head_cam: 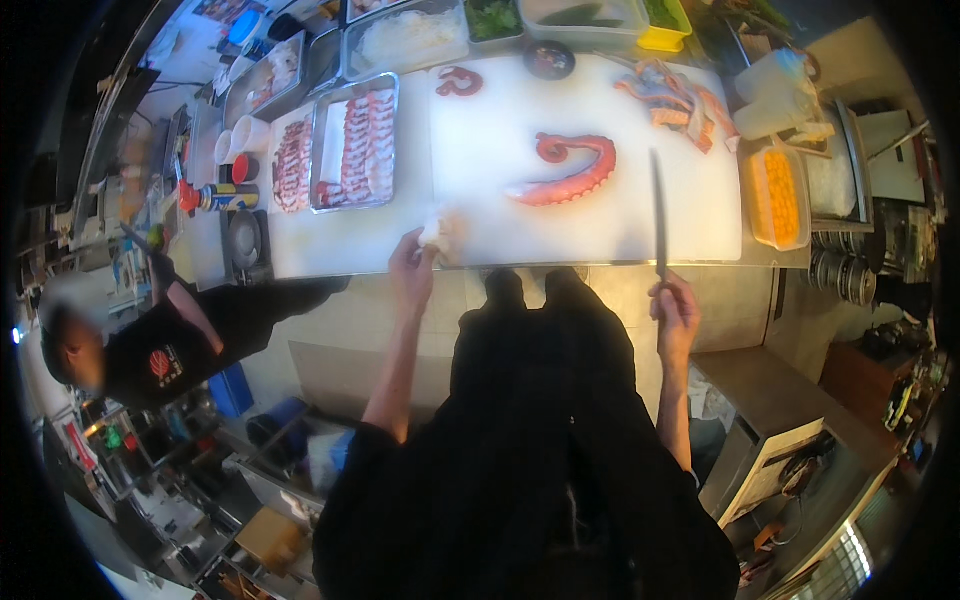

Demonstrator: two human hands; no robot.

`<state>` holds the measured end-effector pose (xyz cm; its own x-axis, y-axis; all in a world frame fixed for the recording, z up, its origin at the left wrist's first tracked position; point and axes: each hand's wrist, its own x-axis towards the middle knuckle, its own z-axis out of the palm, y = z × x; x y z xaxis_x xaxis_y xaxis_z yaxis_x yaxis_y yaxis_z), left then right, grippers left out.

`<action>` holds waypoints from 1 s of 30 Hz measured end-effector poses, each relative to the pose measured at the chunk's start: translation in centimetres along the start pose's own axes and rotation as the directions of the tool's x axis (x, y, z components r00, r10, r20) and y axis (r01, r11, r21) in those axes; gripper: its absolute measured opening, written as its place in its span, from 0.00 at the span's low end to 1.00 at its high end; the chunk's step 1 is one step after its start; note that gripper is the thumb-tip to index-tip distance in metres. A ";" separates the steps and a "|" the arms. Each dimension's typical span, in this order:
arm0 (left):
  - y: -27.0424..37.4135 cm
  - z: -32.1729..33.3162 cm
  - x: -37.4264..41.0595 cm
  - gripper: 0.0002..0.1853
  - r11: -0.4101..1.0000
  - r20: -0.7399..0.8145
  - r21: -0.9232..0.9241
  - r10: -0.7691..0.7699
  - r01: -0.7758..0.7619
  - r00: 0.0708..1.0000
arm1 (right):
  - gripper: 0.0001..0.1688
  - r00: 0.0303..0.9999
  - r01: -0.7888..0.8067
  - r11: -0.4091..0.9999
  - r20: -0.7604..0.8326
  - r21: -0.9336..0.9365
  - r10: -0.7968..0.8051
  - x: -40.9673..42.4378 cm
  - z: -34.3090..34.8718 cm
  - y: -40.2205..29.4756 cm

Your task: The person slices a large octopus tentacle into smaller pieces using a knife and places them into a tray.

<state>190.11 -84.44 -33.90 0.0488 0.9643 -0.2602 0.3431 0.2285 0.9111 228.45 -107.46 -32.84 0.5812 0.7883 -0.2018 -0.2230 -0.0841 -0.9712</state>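
Note:
My left hand [412, 264] grips a crumpled whitish cloth [444, 234] at the front edge of a white cutting board [480, 202]. In my right hand [676, 304] is the handle of a long, narrow knife [659, 202], its blade pointing away from me over the board. A red octopus tentacle [581, 187] lies curled on the board between the cloth and the blade, touched by neither. Farther back are a small curled tentacle piece [459, 81] and, at the right, a heap of orange fish pieces with skin [679, 101].
At left, a metal tray [316, 161] holds rows of sliced octopus, beside more slices [292, 165]. A dark bowl [549, 60] and food containers [405, 37] line the back. A tub of orange pieces [778, 199] stands right. A co-worker [172, 345] is at my left.

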 end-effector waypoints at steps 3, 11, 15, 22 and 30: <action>1.6 4.7 -1.5 0.15 0.819 0.073 -0.574 0.058 -0.006 0.996 | 0.19 0.987 0.143 0.917 0.120 -0.373 -0.105 0.7 6.9 -1.8; 7.0 15.2 -1.4 0.16 0.656 0.063 -0.755 0.071 0.001 0.996 | 0.21 0.870 0.471 0.513 0.281 -0.717 -0.406 0.5 15.8 -3.7; 7.1 18.0 -0.6 0.17 0.761 0.025 -0.648 0.048 -0.020 0.999 | 0.21 0.875 0.436 0.471 0.240 -0.767 -0.421 -2.0 10.0 -4.2; 12.5 26.5 0.8 0.17 0.786 0.304 -0.612 0.132 0.087 0.944 | 0.17 0.943 0.020 0.793 -0.253 -0.609 -0.218 -8.0 -6.0 -1.9; 10.5 27.1 0.0 0.18 0.608 0.296 0.072 0.744 -0.790 0.599 | 0.25 0.946 -0.112 0.986 -0.289 0.127 0.145 -4.3 -2.5 -0.9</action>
<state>219.15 -85.69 -33.03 0.5620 0.7084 0.4269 0.2377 -0.6327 0.7370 228.11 -112.31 -31.43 0.7437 0.5580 -0.3681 -0.3845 -0.0933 -0.9184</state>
